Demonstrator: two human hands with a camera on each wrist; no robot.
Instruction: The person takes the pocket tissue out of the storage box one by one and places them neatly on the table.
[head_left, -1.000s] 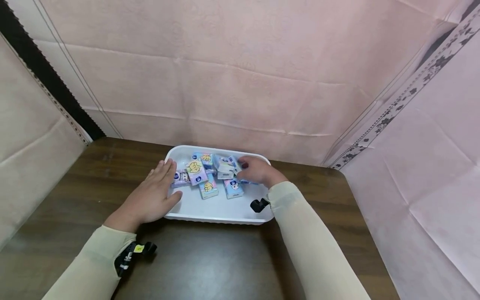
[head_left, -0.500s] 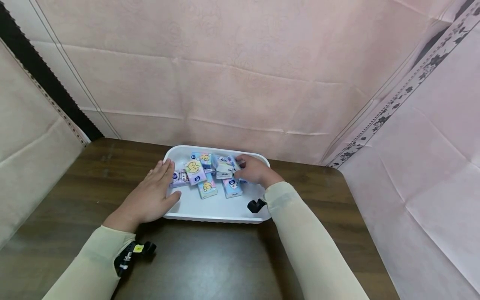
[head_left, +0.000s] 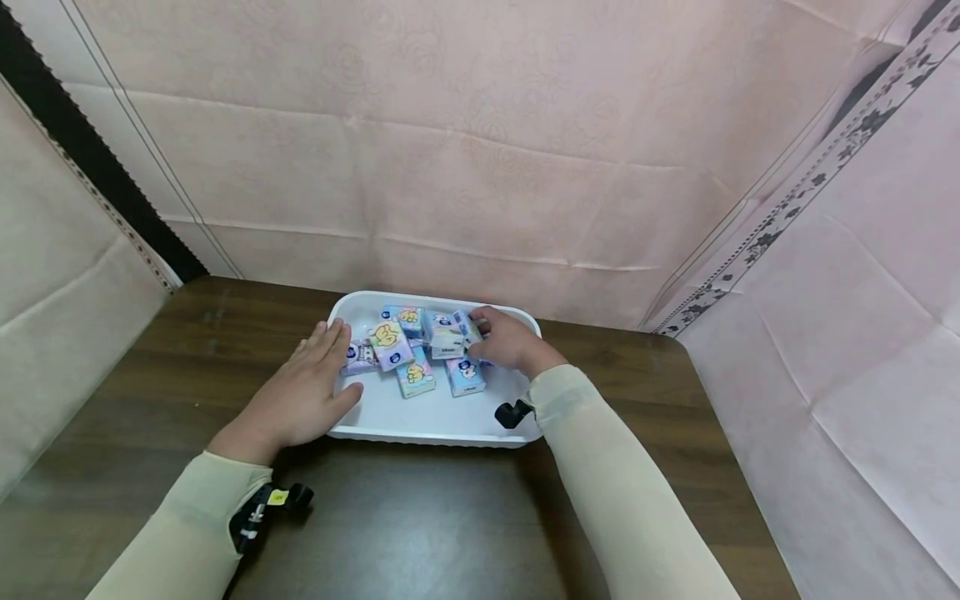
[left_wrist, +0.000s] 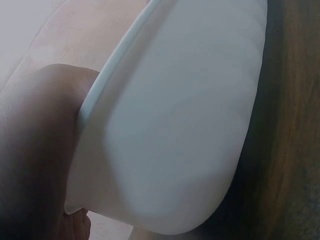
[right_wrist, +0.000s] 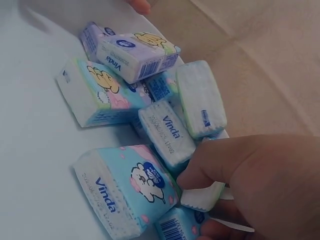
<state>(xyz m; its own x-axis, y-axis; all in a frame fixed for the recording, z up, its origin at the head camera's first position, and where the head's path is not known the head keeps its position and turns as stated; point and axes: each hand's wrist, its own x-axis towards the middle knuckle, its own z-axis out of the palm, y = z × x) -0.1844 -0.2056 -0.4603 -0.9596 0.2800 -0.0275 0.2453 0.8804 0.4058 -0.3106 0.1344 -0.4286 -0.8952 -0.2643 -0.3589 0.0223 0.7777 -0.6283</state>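
A white tray sits on the dark wooden table, close to the pink backdrop. The left hand lies flat and relaxed over the tray's rim at about 9 o'clock, fingers straight, thumb inside the edge. A heap of small tissue packs fills the tray's far half, from 10 to 1 o'clock. The right hand reaches in at 2 o'clock, its fingers curled round one white pack at the heap's right end. A blue pack printed with a lamb lies just beside that hand.
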